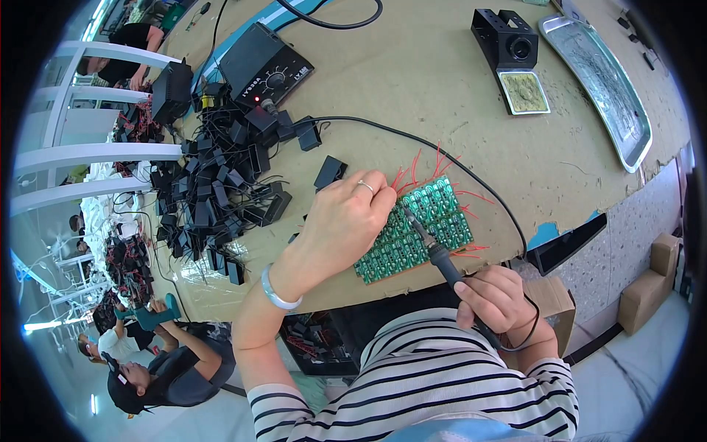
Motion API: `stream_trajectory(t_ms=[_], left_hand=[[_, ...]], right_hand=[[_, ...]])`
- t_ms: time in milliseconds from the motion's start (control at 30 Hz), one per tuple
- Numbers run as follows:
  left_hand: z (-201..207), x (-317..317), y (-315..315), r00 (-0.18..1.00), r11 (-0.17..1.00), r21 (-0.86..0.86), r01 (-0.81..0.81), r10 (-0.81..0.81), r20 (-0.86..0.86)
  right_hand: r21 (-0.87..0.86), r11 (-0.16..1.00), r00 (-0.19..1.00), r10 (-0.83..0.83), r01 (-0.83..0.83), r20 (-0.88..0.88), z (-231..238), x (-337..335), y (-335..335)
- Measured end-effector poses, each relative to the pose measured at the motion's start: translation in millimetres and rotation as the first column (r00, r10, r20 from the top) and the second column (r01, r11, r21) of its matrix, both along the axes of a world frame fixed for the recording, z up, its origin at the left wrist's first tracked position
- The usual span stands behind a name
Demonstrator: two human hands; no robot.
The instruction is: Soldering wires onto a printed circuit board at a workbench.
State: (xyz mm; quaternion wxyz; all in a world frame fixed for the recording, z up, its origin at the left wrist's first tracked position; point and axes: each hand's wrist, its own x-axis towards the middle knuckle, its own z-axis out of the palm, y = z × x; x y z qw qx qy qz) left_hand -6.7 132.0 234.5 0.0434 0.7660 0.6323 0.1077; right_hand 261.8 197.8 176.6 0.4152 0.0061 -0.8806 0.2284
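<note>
A green circuit board panel (436, 214) made of several small repeated boards lies at the table's near edge. Thin red wires (475, 195) stick out along its far and right sides. My right hand (497, 298) is closed round the handle of a soldering iron (443, 261). The iron's tip points up and left, at the board's upper left part. My left hand (352, 217), with a ring and a pale bangle, is pinched at the board's upper left edge, close to the tip. What its fingertips hold is hidden. Just beyond that hand sits a small black box (331, 172).
A soldering station (269, 70) with a lit red light stands at the far left, its cord curving across the table. Black box-shaped parts with leads (213, 184) are heaped on the left. Far right are an iron stand (508, 44) and a metal tray (604, 88). Other people work at left.
</note>
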Motion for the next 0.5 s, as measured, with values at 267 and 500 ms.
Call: stream_trajectory(t_ms=[267, 500], left_hand=[[3.3, -9.9, -3.5, 0.999, 1.000, 0.018, 0.002, -0.002, -0.033], [-10.9, 5.8, -4.0, 0.995, 0.983, 0.171, 0.062, -0.046, -0.093]], right_hand=[[-0.180, 0.982, 0.998, -0.056, 0.060, 0.024, 9.7, 14.0, -3.2], [-0.100, 0.980, 0.983, -0.178, 0.173, -0.041, -9.8, 45.0, -14.7]])
